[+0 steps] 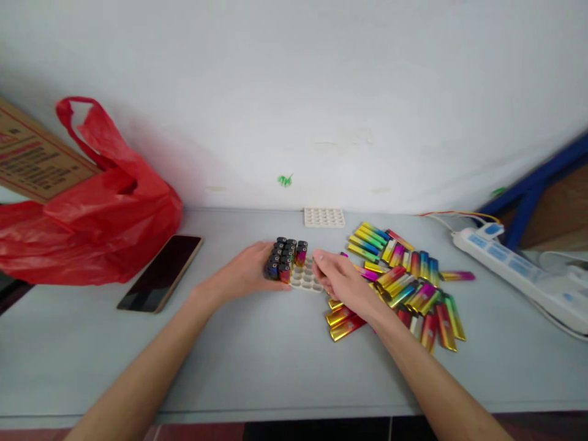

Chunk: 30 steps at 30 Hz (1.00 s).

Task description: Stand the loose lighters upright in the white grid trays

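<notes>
A white tray (pixel 307 278) with round hollows lies on the table in the middle of the head view. In its left part several shiny, colour-graded sticks with black tops (pixel 283 254), which look like vape pens, stand upright in rows. My left hand (pixel 250 268) is wrapped round the left side of this tray and its sticks, thumb along the front. Over the tray's right end is my right hand (pixel 337 275), fingers pinched together; what they hold, if anything, is hidden. Right of it spreads a loose pile of the same sticks (pixel 404 285), partly behind the hand and forearm.
A second white tray (pixel 324 217) lies against the wall. On the left are a dark phone (pixel 160 274), a red plastic bag (pixel 105 220) and a cardboard box (pixel 41 153). A white power strip (pixel 509 263) with cables runs along the right side, near a blue frame (pixel 528 196).
</notes>
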Motion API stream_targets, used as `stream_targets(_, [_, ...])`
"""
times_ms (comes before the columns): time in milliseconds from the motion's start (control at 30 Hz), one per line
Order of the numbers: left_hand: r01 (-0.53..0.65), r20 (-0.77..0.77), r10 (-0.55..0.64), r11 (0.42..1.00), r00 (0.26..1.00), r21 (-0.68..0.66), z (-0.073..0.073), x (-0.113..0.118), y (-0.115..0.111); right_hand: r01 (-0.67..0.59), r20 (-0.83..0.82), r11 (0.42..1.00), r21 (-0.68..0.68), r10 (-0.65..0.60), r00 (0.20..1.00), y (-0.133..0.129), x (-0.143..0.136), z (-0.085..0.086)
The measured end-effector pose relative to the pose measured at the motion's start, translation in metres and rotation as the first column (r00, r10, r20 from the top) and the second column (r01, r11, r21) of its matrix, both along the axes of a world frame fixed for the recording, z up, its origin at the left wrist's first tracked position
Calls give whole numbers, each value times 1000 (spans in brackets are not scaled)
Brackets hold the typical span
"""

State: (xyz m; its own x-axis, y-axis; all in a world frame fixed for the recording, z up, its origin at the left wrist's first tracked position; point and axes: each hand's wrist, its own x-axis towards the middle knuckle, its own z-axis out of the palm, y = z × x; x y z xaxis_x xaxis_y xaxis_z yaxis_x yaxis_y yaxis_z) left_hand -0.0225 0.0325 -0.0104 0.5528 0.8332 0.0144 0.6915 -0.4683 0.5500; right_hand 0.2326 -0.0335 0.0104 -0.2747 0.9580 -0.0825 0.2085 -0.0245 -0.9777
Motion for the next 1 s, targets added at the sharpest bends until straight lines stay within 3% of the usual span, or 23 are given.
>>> stream_targets(100, [14,16,-14,1000,1000,15,-1,-1,0,12,67,997,-70,-7,998,1,-6,2])
stream_targets(200, [29,41,-30,999,999,29,-2,-1,0,117,116,988,-100,-106,988,2,-11,-4])
stream_targets(400, [34,28,-34,999,999,18,0,0,0,119,180,992,-47,-109,978,3,-11,-18])
stream_targets(733, [96,55,-99,994,994,50,-3,-1,2,227,178,972,-62,-213,961,5,-6,-10])
stream_targets(1000, [49,63,-49,999,997,6,-1,0,3,197,282,977,83,-213,935,9,2,-20])
